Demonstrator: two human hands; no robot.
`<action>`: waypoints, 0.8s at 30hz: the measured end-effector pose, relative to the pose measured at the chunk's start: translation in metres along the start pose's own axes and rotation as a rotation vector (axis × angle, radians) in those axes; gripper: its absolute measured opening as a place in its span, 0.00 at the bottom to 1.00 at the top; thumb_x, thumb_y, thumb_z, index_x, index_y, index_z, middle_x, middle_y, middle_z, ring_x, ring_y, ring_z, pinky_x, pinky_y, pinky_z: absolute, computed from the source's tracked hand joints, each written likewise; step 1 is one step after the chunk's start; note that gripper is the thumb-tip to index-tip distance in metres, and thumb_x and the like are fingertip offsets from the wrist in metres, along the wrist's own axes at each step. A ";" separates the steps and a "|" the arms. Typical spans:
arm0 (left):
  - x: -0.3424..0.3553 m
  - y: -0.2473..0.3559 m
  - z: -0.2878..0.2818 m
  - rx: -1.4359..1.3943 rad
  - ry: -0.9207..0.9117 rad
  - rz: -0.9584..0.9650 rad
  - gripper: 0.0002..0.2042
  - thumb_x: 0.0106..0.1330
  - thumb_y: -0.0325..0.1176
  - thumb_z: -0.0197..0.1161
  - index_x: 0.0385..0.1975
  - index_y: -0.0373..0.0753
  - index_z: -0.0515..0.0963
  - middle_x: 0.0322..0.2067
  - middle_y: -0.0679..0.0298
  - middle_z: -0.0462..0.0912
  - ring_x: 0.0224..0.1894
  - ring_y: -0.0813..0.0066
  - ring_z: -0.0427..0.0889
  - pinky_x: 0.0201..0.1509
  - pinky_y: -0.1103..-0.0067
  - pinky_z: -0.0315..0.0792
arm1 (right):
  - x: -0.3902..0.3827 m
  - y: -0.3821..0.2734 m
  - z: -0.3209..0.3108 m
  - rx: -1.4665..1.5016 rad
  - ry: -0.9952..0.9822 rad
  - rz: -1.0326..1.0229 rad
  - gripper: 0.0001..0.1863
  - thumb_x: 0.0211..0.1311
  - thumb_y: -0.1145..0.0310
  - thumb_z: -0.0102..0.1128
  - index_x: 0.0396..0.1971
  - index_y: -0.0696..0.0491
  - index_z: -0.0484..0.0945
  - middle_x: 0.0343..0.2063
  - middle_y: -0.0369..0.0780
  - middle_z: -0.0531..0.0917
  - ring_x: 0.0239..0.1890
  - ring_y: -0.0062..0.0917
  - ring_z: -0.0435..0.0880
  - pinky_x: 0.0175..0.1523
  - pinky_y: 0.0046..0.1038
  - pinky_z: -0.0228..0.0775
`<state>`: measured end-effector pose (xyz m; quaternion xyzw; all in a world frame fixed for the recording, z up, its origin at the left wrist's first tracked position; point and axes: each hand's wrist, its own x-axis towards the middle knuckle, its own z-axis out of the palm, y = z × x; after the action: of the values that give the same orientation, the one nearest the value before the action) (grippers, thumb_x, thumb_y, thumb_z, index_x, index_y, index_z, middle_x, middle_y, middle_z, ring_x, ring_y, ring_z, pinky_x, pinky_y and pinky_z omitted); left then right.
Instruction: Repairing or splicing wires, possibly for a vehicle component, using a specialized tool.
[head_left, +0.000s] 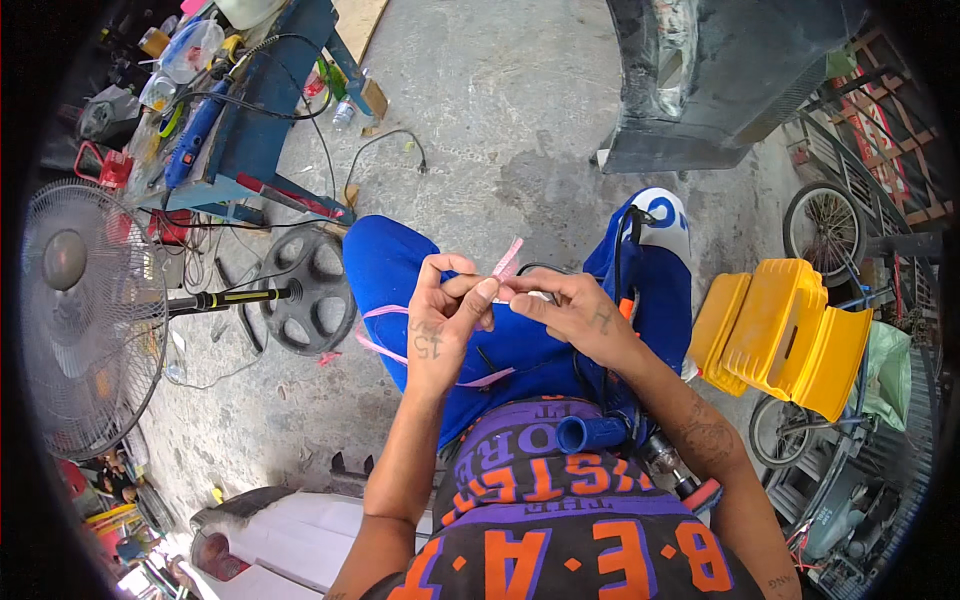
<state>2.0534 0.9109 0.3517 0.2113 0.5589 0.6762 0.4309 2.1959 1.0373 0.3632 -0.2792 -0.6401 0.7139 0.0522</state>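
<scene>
A thin pink strip (509,259) with fine marks along it, possibly a tape measure, is pinched between my two hands above my lap. My left hand (446,312) grips it between thumb and fingers, its short end sticking up past the fingertips. Close beside it, my right hand (580,312) is closed at the fingertips on the same strip; exactly how it is folded there is hidden. More of the pink strip loops over my left thigh and below my left wrist. A drill-like tool (662,455) and a blue tube (592,433) rest against my lap, under my right forearm.
A standing fan (85,310) with a round black base (308,290) is at the left. Beyond it, a blue workbench (250,135) carries tools and cables. A dark car bumper (690,130) stands at far right, with yellow plastic bins (765,330) nearer. A cable (385,135) crosses the floor.
</scene>
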 end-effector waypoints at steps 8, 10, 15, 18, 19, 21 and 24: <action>-0.002 -0.009 0.022 -0.035 -0.061 -0.006 0.14 0.71 0.27 0.63 0.48 0.38 0.64 0.34 0.54 0.87 0.28 0.80 0.78 0.33 0.83 0.74 | 0.000 0.007 -0.007 0.328 0.091 0.041 0.16 0.69 0.58 0.64 0.49 0.53 0.85 0.21 0.25 0.73 0.16 0.05 0.56 0.19 0.15 0.43; -0.004 -0.011 0.024 -0.051 -0.096 -0.033 0.13 0.71 0.26 0.62 0.47 0.38 0.64 0.36 0.53 0.87 0.30 0.78 0.80 0.36 0.81 0.76 | 0.000 0.011 -0.009 0.365 0.078 0.016 0.16 0.70 0.59 0.64 0.49 0.54 0.84 0.20 0.25 0.73 0.15 0.05 0.56 0.19 0.15 0.43; -0.002 0.000 0.004 0.504 -0.071 0.320 0.10 0.67 0.20 0.64 0.45 0.33 0.75 0.45 0.56 0.83 0.43 0.73 0.83 0.47 0.77 0.77 | -0.003 0.006 -0.015 0.499 0.043 0.059 0.13 0.70 0.62 0.63 0.40 0.57 0.85 0.20 0.28 0.75 0.17 0.06 0.61 0.20 0.15 0.49; 0.008 0.046 -0.010 0.946 -0.221 0.634 0.23 0.59 0.20 0.67 0.56 0.36 0.77 0.53 0.53 0.79 0.46 0.64 0.82 0.50 0.75 0.77 | -0.004 -0.002 -0.010 0.113 0.006 -0.020 0.12 0.70 0.64 0.62 0.37 0.58 0.84 0.19 0.30 0.78 0.19 0.09 0.68 0.24 0.17 0.58; 0.011 0.059 -0.008 0.952 -0.226 0.632 0.23 0.59 0.20 0.67 0.56 0.36 0.77 0.53 0.53 0.79 0.46 0.64 0.82 0.50 0.75 0.77 | -0.004 0.004 -0.007 0.121 0.008 -0.022 0.12 0.70 0.64 0.62 0.37 0.58 0.84 0.19 0.30 0.78 0.19 0.09 0.68 0.24 0.17 0.58; 0.022 0.075 -0.003 1.040 -0.609 0.576 0.23 0.59 0.20 0.66 0.58 0.36 0.77 0.55 0.54 0.77 0.48 0.60 0.81 0.51 0.75 0.77 | -0.004 0.013 -0.003 0.055 -0.106 -0.094 0.12 0.69 0.64 0.63 0.36 0.59 0.84 0.20 0.33 0.81 0.21 0.13 0.73 0.27 0.20 0.65; 0.032 0.081 -0.005 1.106 -0.837 0.552 0.23 0.60 0.22 0.66 0.58 0.35 0.77 0.46 0.56 0.79 0.42 0.58 0.78 0.45 0.71 0.75 | -0.007 0.018 -0.004 -0.009 -0.110 -0.097 0.13 0.66 0.62 0.63 0.35 0.59 0.84 0.20 0.35 0.82 0.22 0.15 0.76 0.28 0.22 0.67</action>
<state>2.0041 0.9338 0.4203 0.7696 0.5335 0.2431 0.2531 2.2083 1.0345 0.3481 -0.2085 -0.6581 0.7218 0.0501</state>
